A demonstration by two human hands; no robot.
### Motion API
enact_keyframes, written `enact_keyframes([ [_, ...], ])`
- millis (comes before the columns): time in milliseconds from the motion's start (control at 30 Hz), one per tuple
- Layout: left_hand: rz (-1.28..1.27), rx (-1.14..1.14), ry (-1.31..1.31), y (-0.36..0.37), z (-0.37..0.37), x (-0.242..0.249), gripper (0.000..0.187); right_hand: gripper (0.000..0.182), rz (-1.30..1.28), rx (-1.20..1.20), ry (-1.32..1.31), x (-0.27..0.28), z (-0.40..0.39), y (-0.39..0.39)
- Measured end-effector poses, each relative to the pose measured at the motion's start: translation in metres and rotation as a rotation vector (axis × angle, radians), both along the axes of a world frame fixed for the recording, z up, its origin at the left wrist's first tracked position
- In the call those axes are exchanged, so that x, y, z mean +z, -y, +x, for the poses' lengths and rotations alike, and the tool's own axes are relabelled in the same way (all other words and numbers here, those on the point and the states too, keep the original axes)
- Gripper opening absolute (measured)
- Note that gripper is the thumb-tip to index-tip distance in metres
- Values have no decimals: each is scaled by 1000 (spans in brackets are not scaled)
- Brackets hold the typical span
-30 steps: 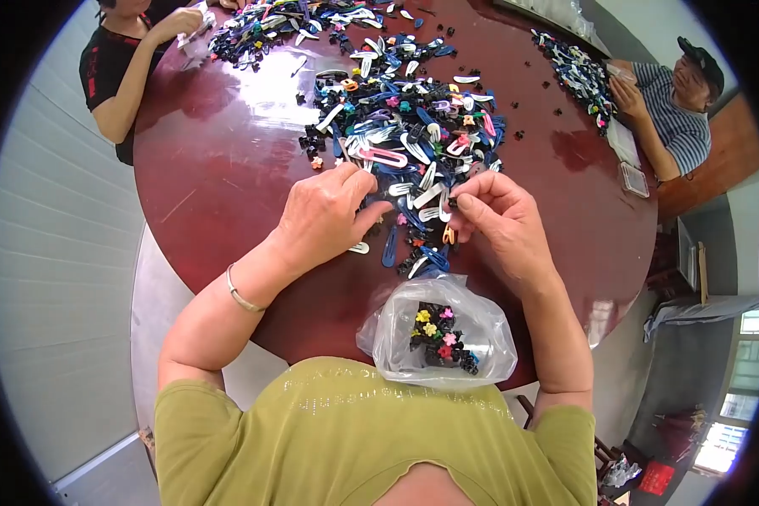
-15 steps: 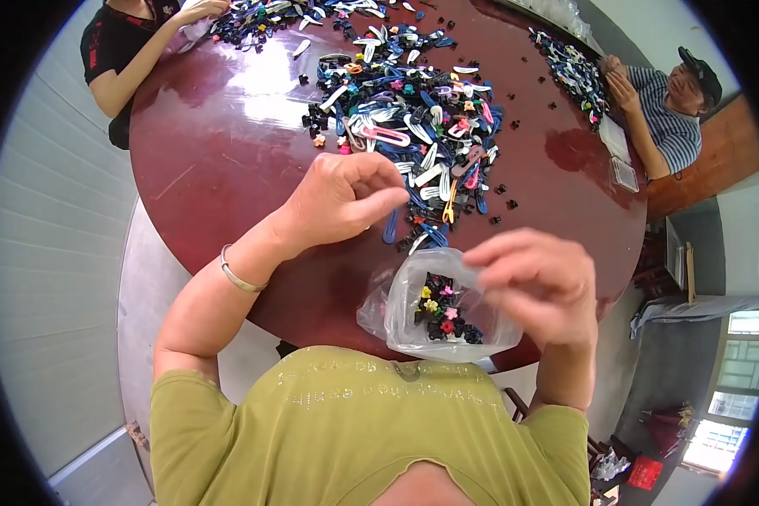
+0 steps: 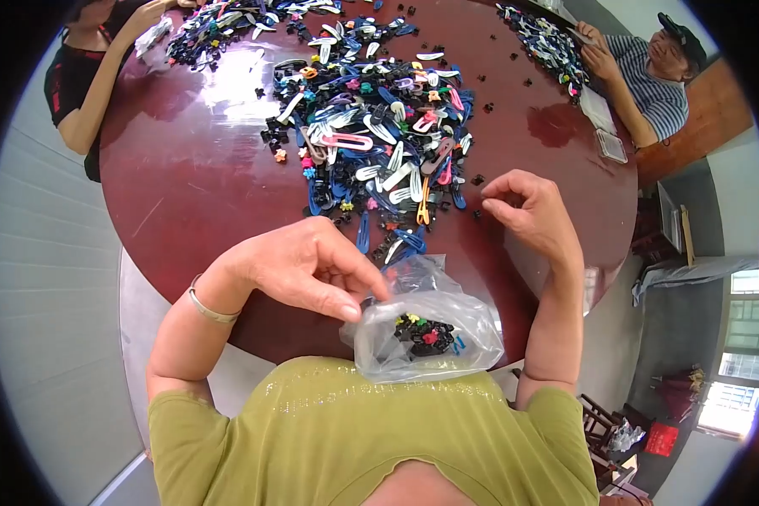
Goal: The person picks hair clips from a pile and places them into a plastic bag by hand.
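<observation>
We see a dark red table (image 3: pixel 185 194). At twelve o'clock, a heap of hair clips (image 3: pixel 371 139) mixes blue, white and black with pink and orange. At six, our shirt (image 3: pixel 354 438) is olive green with pale, glittery lettering. At two, a person's striped top (image 3: pixel 664 111) is blue-grey and white; at ten, another's black top (image 3: pixel 66 80) shows red.

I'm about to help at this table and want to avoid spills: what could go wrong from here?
The plastic bag sits at the edge of the table, against the shirt; a lean or tug might tip it. The left hand, by the bag's opening, could snag its thin film. Blue snap clips lie just beyond the bag and might get knocked in.
</observation>
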State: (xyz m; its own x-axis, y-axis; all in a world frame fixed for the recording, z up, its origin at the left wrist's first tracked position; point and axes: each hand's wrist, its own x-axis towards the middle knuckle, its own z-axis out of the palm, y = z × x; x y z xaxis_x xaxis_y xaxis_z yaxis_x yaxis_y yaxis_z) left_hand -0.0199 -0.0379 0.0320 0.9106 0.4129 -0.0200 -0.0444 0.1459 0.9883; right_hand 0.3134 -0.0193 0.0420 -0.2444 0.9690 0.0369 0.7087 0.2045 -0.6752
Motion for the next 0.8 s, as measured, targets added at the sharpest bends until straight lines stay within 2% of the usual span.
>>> enact_keyframes([
  [67,10,128,-4,0,0,-1,36,17,-89,1,3,4,3,6],
  [133,67,274,-69,-2,2,2,21,17,-202,2,-43,2,3,9],
  [200,19,432,-173,-2,5,0,14,18,-116,47,-21,-7,2,7],
  [233,89,534,-219,-1,10,0,8,18,-71,70,-13,-11,2,6],
  [333,922,664,-246,-5,15,-18,5,16,-36,87,3,-15,0,4],
  [367,1052,670,-231,-6,16,-25,7,16,-25,80,-13,-15,-1,5],
  [433,1094,668,-236,-4,18,-23,9,15,0,70,-45,-15,-4,5],
  [533,1132,704,-240,-3,19,-22,10,13,-175,29,-362,-18,-12,10],
  [633,1138,746,-238,-6,18,-25,12,14,-252,101,-548,-23,-27,14],
  [733,1126,730,-258,-9,13,-24,16,16,-248,215,-711,-20,-40,19],
  [800,1122,698,-247,-6,11,-22,18,20,-152,300,-794,-9,-45,26],
])
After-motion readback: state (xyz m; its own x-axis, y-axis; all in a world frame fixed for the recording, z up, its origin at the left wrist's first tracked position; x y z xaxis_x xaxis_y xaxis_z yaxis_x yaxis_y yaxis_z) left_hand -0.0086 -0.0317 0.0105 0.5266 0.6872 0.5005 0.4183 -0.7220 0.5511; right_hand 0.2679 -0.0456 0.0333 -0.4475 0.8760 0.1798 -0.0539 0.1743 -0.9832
